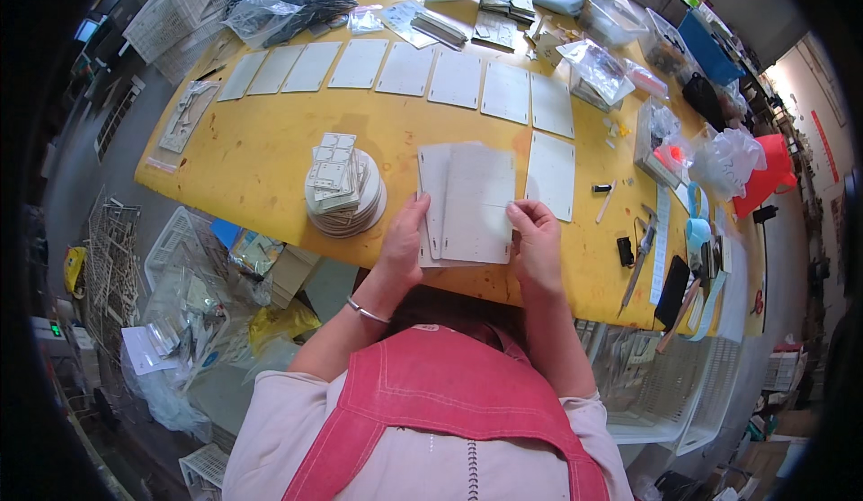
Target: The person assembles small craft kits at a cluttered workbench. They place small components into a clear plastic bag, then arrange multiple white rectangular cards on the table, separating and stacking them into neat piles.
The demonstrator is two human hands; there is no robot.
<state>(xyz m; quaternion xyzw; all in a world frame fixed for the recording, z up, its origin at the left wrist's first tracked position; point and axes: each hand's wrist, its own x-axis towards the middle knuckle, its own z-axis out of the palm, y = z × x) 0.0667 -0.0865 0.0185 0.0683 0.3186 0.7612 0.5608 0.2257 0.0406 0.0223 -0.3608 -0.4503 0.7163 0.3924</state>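
A few thin pale rectangular boards [479, 204] overlap in a small fanned stack above the near edge of the yellow table. My left hand [406, 238] grips the stack along its left side. At the right edge, the thumb and fingers of my right hand [536, 235] pinch the upper board. Just left of the stack stands a pile of round pale discs [346, 218] topped with small rectangular pieces [333, 166]. Similar pale boards [454, 76] lie side by side in a curved row across the table, the last one [550, 177] right beside my right hand.
Scissors [645, 242], a black marker [625, 251] and a paper strip [661, 245] lie right on the yellow table [261, 155]. Plastic bags [279, 11] and clear boxes [614, 20] crowd the far side. White crates [665, 393] stand below the near edge.
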